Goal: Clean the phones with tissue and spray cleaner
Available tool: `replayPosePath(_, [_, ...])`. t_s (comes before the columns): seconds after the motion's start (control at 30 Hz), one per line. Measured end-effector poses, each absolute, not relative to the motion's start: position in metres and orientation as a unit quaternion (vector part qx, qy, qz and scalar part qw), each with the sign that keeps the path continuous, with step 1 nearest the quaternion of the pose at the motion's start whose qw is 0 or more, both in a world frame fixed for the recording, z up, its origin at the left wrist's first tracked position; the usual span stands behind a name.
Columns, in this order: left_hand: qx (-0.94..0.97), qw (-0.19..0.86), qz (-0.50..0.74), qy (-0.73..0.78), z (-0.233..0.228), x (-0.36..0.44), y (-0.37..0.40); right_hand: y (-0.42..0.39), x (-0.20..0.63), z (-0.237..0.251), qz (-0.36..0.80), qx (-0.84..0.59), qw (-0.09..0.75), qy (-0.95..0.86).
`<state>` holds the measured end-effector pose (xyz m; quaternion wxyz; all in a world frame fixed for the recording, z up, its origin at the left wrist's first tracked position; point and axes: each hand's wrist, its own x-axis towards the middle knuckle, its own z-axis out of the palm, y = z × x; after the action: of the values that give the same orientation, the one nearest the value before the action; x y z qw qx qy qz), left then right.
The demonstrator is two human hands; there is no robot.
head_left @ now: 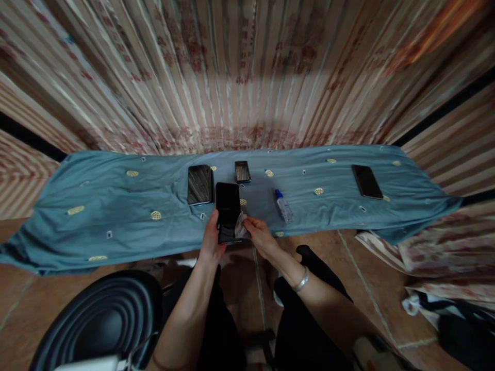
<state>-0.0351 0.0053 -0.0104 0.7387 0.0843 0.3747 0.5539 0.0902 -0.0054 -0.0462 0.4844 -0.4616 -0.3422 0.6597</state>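
Note:
My left hand [211, 238] grips the left edge of a black folding device [228, 198], which stands open at its hinge near the front edge of the cloth-covered table. Its upper half is dark; the lower half has a glossy surface. Pinched in the fingers of my right hand [260, 234] is a pale wiping cloth [240, 225], laid against the right side of the lower half. Part of that lower half is hidden by the cloth. A clear bottle with a blue cap [285, 207] lies to the right of my right hand.
A glossy black tablet-like device [199, 184] lies left of my hands, and a small dark device [242, 171] lies behind them. Farther right rests a black phone [367, 181]. The table wears a blue patterned cloth [124, 206]. A black round stool [100, 324] stands lower left.

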Motion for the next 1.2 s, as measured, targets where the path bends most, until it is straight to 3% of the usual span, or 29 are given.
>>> replayPosePath(0.17, [0.119,0.712,0.563,0.403,-0.005,-0.039,0.005,-0.019,0.094,-0.041,0.614,-0.488,0.429,-0.449])
replayPosePath(0.27, [0.133,0.702,0.572,0.402,-0.002,-0.043,0.004,-0.024,0.102,-0.033,0.579,-0.482,0.350,-0.557])
replayPosePath(0.43, [0.127,0.691,0.591,0.396,0.000,-0.046,0.001,-0.029,0.118,-0.010,0.619,-0.334,0.205,-0.681])
replayPosePath(0.5, [0.125,0.695,0.586,0.396,0.001,-0.044,-0.001,-0.028,0.124,-0.001,0.655,-0.293,0.216,-0.662])
replayPosePath(0.63, [0.120,0.710,0.578,0.384,0.001,-0.037,-0.007,-0.017,0.131,0.002,0.665,-0.332,0.319,-0.588])
replayPosePath(0.87, [0.108,0.746,0.542,0.372,0.002,-0.026,-0.025,0.005,0.135,-0.006,0.463,-0.489,0.518,-0.528])
replayPosePath(1.03, [0.116,0.782,0.490,0.366,0.004,-0.019,-0.035,0.008,0.132,-0.001,0.276,-0.540,0.515,-0.606])
replayPosePath(1.2, [0.136,0.795,0.474,0.353,0.002,-0.012,-0.044,0.006,0.122,-0.002,0.137,-0.560,0.425,-0.697])
